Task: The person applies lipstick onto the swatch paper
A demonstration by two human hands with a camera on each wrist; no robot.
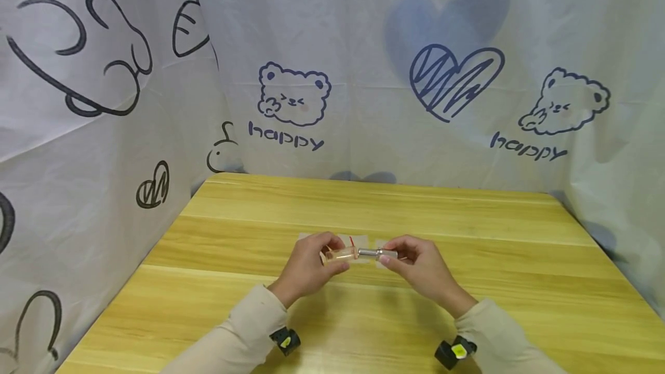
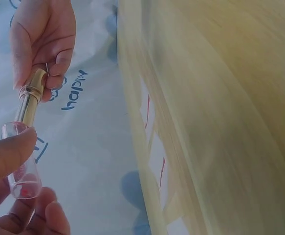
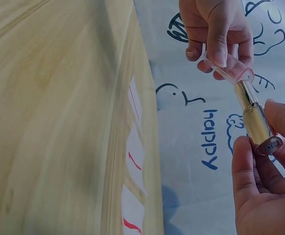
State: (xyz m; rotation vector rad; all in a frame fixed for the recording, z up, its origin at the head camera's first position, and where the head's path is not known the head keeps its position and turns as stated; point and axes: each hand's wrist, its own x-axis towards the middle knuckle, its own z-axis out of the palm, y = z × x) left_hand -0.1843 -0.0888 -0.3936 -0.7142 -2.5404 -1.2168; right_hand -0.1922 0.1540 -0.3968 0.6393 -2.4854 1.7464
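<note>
My left hand (image 1: pixel 310 263) pinches a clear, pink-tinted lipstick cap (image 1: pixel 341 254) between thumb and fingers. My right hand (image 1: pixel 425 267) grips the base of a shiny metallic lipstick tube (image 1: pixel 388 254). Both pieces are held above the table, end to end. In the left wrist view, the tube's narrower part (image 2: pixel 28 110) meets the mouth of the see-through cap (image 2: pixel 27 188); I cannot tell whether it sits inside. From the right wrist, the tube (image 3: pixel 256 122) looks gold, with a small round label on its dark bottom end.
Several white paper pieces (image 2: pixel 158 164) with red marks lie in a row on the wooden table (image 1: pixel 249 212), beyond and below the hands. White cloth walls (image 1: pixel 358 45) with drawn bears and hearts rise at the back and sides. Each wrist wears a black strapped device (image 1: pixel 287 340).
</note>
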